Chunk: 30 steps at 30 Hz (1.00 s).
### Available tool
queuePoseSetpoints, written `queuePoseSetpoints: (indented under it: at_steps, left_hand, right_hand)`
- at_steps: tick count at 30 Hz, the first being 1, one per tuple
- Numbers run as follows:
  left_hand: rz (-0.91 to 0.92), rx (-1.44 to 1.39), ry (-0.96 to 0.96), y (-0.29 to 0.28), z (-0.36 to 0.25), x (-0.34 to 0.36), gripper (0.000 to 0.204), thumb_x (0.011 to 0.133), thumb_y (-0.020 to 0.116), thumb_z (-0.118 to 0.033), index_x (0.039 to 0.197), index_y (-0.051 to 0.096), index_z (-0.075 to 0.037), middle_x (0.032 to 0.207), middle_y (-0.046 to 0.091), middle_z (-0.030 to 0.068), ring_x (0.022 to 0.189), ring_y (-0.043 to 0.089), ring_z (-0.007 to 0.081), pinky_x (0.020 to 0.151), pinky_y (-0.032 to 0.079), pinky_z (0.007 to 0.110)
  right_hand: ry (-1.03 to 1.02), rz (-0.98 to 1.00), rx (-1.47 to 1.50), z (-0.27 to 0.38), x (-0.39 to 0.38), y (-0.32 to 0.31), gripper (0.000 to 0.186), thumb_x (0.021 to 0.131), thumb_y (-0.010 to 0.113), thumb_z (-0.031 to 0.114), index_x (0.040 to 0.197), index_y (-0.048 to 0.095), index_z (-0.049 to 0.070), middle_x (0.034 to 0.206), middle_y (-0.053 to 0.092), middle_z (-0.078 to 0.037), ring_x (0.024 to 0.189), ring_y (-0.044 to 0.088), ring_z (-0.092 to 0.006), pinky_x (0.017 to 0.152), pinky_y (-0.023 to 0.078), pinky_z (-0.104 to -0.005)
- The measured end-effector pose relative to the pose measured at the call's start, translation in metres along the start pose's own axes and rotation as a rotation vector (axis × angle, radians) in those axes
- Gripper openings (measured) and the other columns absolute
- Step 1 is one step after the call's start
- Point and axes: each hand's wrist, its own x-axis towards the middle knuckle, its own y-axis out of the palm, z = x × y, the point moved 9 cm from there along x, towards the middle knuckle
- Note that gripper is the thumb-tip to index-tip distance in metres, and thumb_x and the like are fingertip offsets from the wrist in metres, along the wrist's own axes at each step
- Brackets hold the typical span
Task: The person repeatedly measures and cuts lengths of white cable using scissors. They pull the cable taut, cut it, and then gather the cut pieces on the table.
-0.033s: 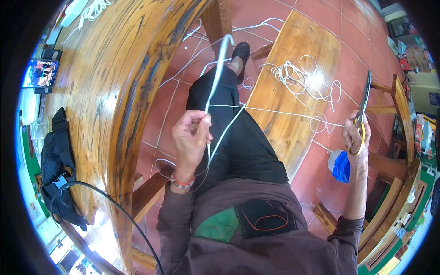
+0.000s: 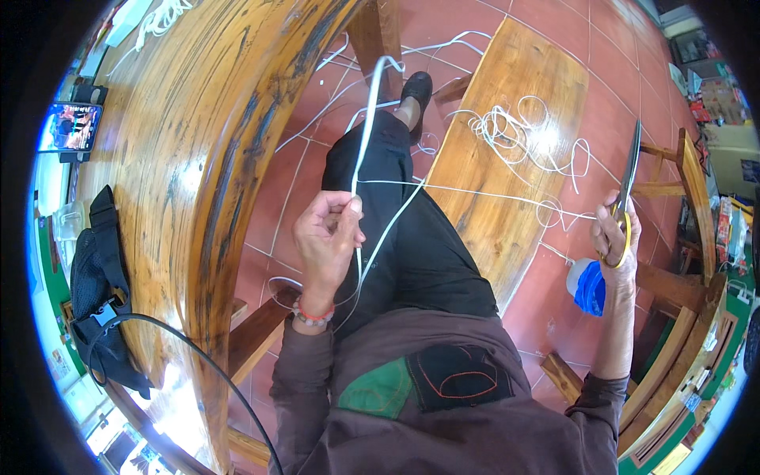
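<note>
My left hand [image 2: 328, 237] is raised over my lap and pinches a white cord [image 2: 366, 127] between thumb and fingers. The cord rises from the hand in a tall narrow loop, and strands hang down across my black trousers [image 2: 427, 253]. My right hand [image 2: 611, 237] is held out to the right, shut on scissors [image 2: 629, 170] with yellow handles and blades pointing up. One strand of cord runs from my lap toward that hand. A loose tangle of the same cord [image 2: 514, 134] lies on the wooden bench [image 2: 483, 214].
A large polished wooden table [image 2: 198, 158] curves along my left, with a phone [image 2: 71, 127] and a black bag [image 2: 99, 277] on it. A blue and white object [image 2: 586, 286] sits on the red tiled floor below my right hand. Wooden chairs [image 2: 689, 182] stand at the right.
</note>
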Motion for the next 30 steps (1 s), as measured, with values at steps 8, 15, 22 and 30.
queuePoseSetpoints:
  at_steps: [8, 15, 22, 30]
  left_hand:
    - [0.032, -0.213, -0.087, 0.0, 0.011, 0.001, 0.014, 0.081, 0.057, -0.007, 0.093, 0.056, -0.001, 0.069, 0.057, 0.0046, 0.047, 0.048, 0.0044, 0.04, 0.038, 0.014]
    - [0.089, -0.302, -0.069, 0.019, -0.002, -0.006, 0.015, 0.084, 0.055, -0.011, 0.094, 0.053, 0.0, 0.07, 0.057, 0.0076, 0.049, 0.052, 0.0065, 0.042, 0.042, 0.016]
    - [0.056, -0.221, -0.038, 0.022, -0.01, -0.01, 0.016, 0.084, 0.054, -0.012, 0.094, 0.052, 0.0, 0.07, 0.057, 0.009, 0.05, 0.053, 0.0092, 0.044, 0.044, 0.019]
    - [0.057, -0.354, -0.067, 0.022, -0.017, -0.011, 0.011, 0.084, 0.055, -0.009, 0.089, 0.052, 0.001, 0.068, 0.055, 0.0062, 0.055, 0.054, 0.0097, 0.05, 0.044, 0.02]
  right_hand:
    - [0.176, 0.068, -0.056, -0.057, -0.008, -0.011, 0.016, 0.076, 0.06, 0.003, 0.087, 0.05, 0.008, 0.06, 0.053, 0.0, 0.04, 0.036, -0.0005, 0.035, 0.022, -0.0145]
    - [-0.2, 0.018, -0.851, -0.053, 0.007, 0.033, 0.019, 0.077, 0.063, 0.014, 0.088, 0.055, 0.001, 0.063, 0.052, 0.002, 0.053, 0.044, -0.008, 0.048, 0.036, -0.0227]
    - [-0.222, 0.071, -0.458, -0.008, -0.02, 0.069, 0.042, 0.067, 0.073, 0.028, 0.094, 0.058, 0.0, 0.067, 0.053, 0.0, 0.058, 0.047, -0.0078, 0.052, 0.039, -0.0228]
    - [-0.126, 0.589, -0.482, -0.038, -0.077, 0.166, 0.052, 0.06, 0.075, 0.038, 0.088, 0.059, -0.003, 0.058, 0.048, -0.007, 0.047, 0.043, -0.0135, 0.044, 0.035, -0.0287]
